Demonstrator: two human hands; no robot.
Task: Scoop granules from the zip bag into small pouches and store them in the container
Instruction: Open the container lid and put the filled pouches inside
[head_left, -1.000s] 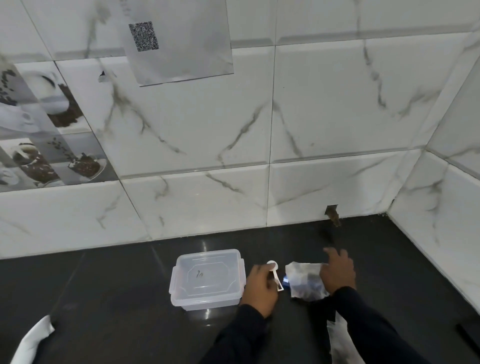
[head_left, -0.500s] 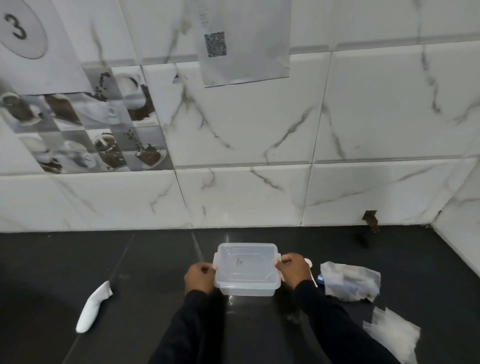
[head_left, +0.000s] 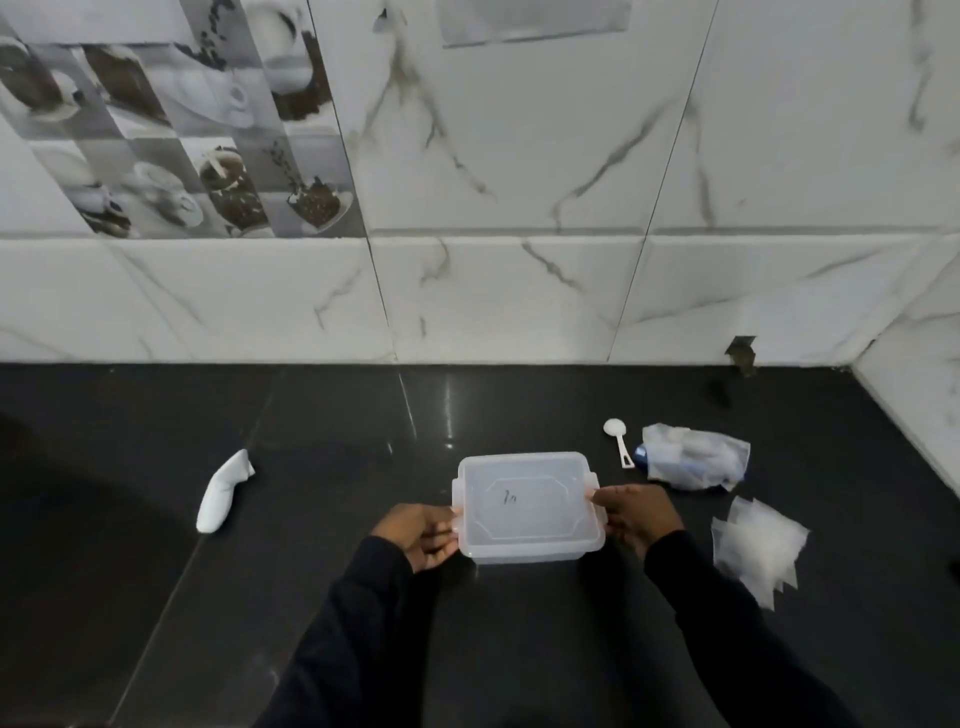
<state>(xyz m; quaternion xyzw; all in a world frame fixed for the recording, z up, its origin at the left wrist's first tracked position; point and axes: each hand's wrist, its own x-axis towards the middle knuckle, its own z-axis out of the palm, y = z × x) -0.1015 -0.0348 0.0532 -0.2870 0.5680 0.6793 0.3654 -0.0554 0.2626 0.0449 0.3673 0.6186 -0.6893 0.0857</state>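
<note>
On my feed, far left on the black countertop (head_left: 311, 597), a white tapered bundle (head_left: 224, 491) that I cannot identify lies well apart from everything else. At centre, the left hand (head_left: 423, 535) has its fingers curled against the left clip of the lidded translucent container (head_left: 527, 506), which sits on the counter, while the right hand (head_left: 636, 514) pinches the right clip between thumb and curled fingers. Further right, a white measuring scoop (head_left: 618, 441) lies just beside the crumpled zip bag (head_left: 693, 457), and a stack of clear small pouches (head_left: 758, 543) lies nearer me, apart from both.
</note>
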